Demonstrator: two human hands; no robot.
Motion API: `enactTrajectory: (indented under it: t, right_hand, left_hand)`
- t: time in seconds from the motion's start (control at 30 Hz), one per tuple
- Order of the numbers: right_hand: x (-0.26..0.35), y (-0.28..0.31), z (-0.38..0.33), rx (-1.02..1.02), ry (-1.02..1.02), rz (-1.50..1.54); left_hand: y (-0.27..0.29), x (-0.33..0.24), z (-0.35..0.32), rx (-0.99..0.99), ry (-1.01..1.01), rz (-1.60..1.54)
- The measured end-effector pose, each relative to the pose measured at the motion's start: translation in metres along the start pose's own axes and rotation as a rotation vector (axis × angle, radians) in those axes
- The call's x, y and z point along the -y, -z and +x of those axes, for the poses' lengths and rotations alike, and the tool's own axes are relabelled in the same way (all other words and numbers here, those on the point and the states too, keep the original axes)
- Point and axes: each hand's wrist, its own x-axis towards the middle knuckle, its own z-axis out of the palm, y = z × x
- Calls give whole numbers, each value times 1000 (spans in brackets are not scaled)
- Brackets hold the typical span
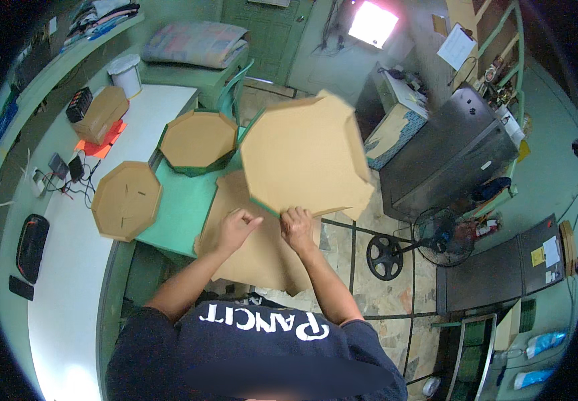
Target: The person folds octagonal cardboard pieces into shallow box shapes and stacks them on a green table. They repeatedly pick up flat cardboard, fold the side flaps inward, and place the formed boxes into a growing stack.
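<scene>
My right hand (297, 229) is closed on the near edge of a large cardboard box lid (306, 154), brown inside with green showing on its outer edges. The lid is tilted up, and flaps on its right side stand partly unfolded. My left hand (237, 230) is beside it, thumb out and fingers loosely bent, with nothing visible in it. Below both hands lies a flat brown cardboard sheet (262, 257), overhanging the green table (179, 217). Left of the lid rests a stack of octagonal cardboard trays (200, 140). Another octagonal tray (126, 200) straddles the green table and the white counter.
The long white counter (68, 281) holds a black case (32, 248), cables, a cardboard box (102, 115) and a white bucket (125, 75). A standing fan (443, 236) and its round base are on the floor at right, near a dark refrigerator (453, 154). A green chair (232, 90) is behind.
</scene>
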Motion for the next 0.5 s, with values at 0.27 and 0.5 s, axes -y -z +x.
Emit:
enactTrajectory:
  t: [0.27,0.5]
  right_hand:
    - [61,77,22,-263,-6,-103]
    - [-11,176,10,-472,-688,730]
  left_hand:
    - [5,10,44,-242,641,-590]
    - [44,23,48,-39,555,-498]
